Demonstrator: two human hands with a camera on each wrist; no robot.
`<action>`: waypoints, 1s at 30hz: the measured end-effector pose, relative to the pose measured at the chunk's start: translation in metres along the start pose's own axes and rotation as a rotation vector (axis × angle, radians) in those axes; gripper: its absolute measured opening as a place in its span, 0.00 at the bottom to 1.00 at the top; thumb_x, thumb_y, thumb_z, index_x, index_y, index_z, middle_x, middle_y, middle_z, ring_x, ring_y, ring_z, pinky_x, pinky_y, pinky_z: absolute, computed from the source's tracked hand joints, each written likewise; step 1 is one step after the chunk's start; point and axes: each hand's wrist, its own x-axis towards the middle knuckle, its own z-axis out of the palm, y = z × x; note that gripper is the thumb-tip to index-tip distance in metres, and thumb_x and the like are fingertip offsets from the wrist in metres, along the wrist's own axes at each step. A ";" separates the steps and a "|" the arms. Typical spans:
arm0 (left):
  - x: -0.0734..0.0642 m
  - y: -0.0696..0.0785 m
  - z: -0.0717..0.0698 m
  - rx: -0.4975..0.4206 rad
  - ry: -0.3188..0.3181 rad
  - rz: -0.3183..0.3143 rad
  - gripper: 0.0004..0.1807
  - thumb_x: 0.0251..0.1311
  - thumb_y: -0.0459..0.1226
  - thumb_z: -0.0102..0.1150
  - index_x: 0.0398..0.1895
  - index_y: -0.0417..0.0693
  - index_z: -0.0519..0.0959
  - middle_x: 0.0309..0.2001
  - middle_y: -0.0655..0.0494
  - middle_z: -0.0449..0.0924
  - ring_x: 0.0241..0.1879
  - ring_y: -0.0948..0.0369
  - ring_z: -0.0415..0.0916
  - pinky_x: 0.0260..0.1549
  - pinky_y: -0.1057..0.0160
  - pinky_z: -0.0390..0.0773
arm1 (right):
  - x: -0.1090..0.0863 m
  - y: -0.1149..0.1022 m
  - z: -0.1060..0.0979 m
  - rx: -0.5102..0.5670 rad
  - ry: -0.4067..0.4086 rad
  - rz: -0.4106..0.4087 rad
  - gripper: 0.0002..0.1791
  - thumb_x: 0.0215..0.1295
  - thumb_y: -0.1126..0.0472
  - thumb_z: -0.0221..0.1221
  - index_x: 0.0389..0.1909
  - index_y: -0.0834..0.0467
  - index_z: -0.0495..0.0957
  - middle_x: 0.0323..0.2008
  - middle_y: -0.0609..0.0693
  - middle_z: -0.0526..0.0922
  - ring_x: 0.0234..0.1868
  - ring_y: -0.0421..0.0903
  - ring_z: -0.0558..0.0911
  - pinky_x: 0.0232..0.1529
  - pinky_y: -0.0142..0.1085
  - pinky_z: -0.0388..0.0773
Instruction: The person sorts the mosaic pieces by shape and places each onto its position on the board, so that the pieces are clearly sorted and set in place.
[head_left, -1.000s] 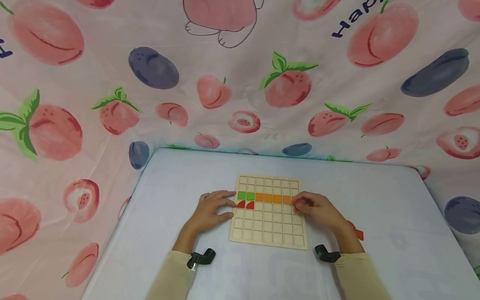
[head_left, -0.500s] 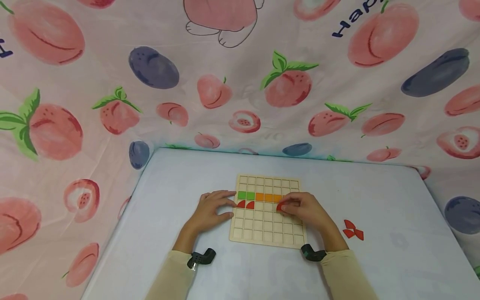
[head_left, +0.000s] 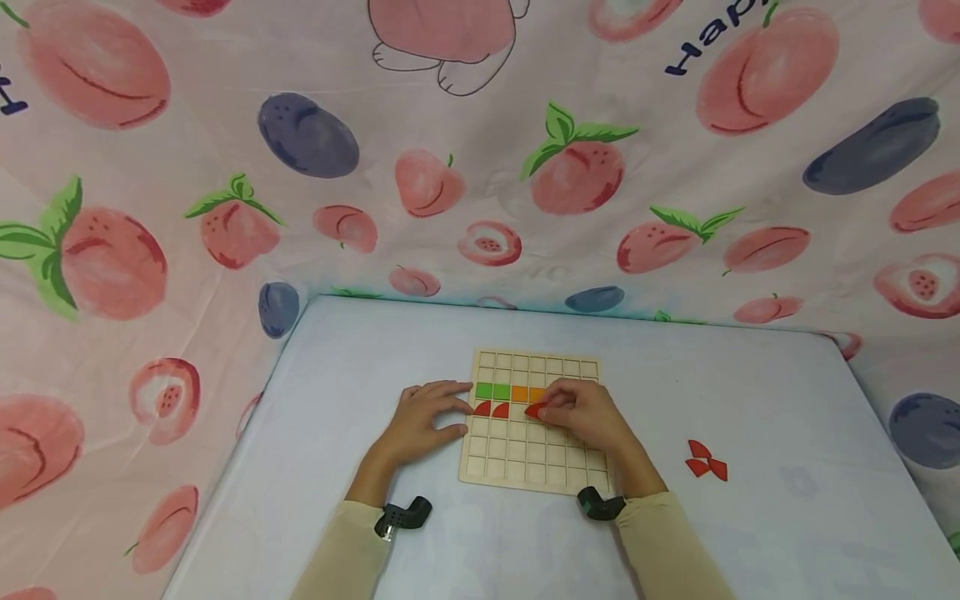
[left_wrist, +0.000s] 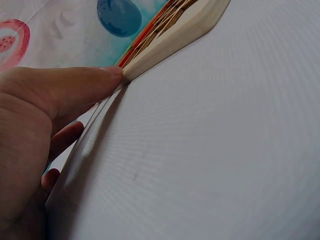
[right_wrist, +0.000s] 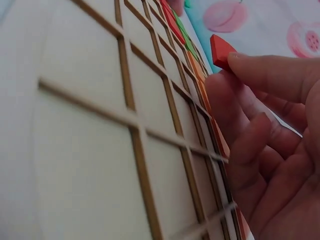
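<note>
A wooden grid board (head_left: 517, 467) lies flat on the white table. My left hand (head_left: 420, 425) rests at its left edge with fingers extended; in the left wrist view the thumb (left_wrist: 85, 87) touches the board's side. Between thumb and fingertips, my right hand (head_left: 588, 412) pinches a red quarter-circle tile (right_wrist: 220, 50), held just over the board. Two red quarter-circle tiles (head_left: 500, 410) sit in the leftmost cells of one row. The row behind has green tiles (head_left: 492, 391) at left, then orange tiles (head_left: 520, 394), partly hidden by the right hand.
Several loose red tiles (head_left: 698, 457) lie in a small cluster on the table, right of the board. A fruit-printed cloth (head_left: 487, 192) hangs behind the table and along its left side. Black wrist devices (head_left: 405, 514) are worn on both wrists.
My right hand has moved left across the board with the red tile, uncovering the loose red tiles at right. My left hand has stayed at the board's edge.
</note>
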 end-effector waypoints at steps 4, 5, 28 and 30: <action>0.000 0.000 0.000 0.002 -0.009 -0.007 0.11 0.60 0.48 0.70 0.46 0.69 0.85 0.71 0.68 0.73 0.74 0.58 0.64 0.67 0.41 0.57 | 0.005 -0.002 0.008 -0.005 0.014 -0.012 0.07 0.60 0.60 0.72 0.38 0.54 0.86 0.32 0.47 0.89 0.33 0.41 0.84 0.40 0.37 0.78; 0.000 0.000 0.000 0.002 -0.015 -0.010 0.11 0.60 0.48 0.70 0.46 0.69 0.85 0.71 0.68 0.73 0.74 0.58 0.64 0.68 0.41 0.56 | 0.006 -0.003 0.010 -0.005 0.016 -0.011 0.07 0.60 0.60 0.72 0.38 0.54 0.87 0.32 0.46 0.89 0.33 0.41 0.84 0.40 0.37 0.78; 0.001 -0.002 0.000 -0.005 -0.023 -0.010 0.11 0.61 0.49 0.69 0.47 0.67 0.85 0.71 0.68 0.72 0.75 0.59 0.64 0.68 0.42 0.56 | 0.018 -0.006 0.022 -0.009 -0.008 0.075 0.03 0.60 0.60 0.71 0.34 0.52 0.88 0.25 0.45 0.88 0.25 0.42 0.85 0.38 0.38 0.78; 0.001 -0.002 0.000 -0.008 -0.024 -0.011 0.11 0.61 0.49 0.69 0.47 0.68 0.86 0.71 0.68 0.72 0.75 0.59 0.64 0.69 0.42 0.56 | 0.018 -0.006 0.022 -0.011 -0.005 0.079 0.03 0.60 0.59 0.72 0.34 0.52 0.88 0.25 0.44 0.88 0.24 0.42 0.85 0.37 0.37 0.78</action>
